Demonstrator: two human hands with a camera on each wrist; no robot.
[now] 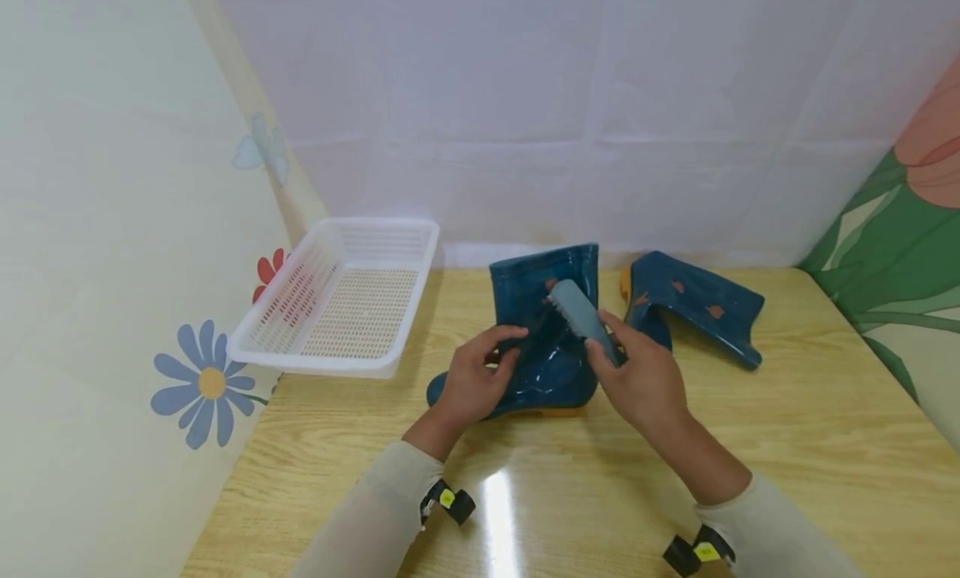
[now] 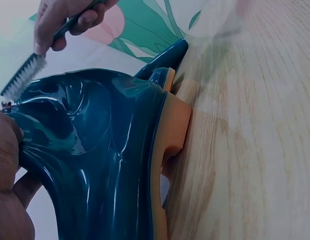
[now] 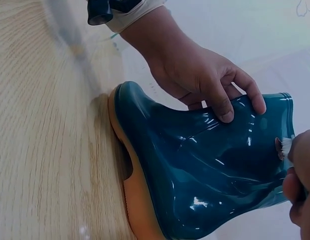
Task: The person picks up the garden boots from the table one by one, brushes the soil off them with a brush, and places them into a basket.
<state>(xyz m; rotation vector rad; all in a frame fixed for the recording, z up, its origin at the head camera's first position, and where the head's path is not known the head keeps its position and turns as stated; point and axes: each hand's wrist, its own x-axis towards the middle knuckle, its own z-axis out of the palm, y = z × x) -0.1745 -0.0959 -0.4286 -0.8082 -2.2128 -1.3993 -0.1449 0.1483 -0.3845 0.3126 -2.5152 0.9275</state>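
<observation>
A dark teal rubber boot with an orange sole stands on the table, toe to the left. My left hand grips the front of its shaft, thumb on the near side in the right wrist view. In my right hand is a scrub brush with a grey-green back, held by its handle. Its white bristles meet a reddish-brown spot on the shaft near the top rim. The left wrist view shows the brush from the side, close to the shaft.
To the right, a second teal boot lies on its side, with several reddish-brown spots. A white plastic basket stands at the left on the wood-grain table. Behind the table hangs a white cloth.
</observation>
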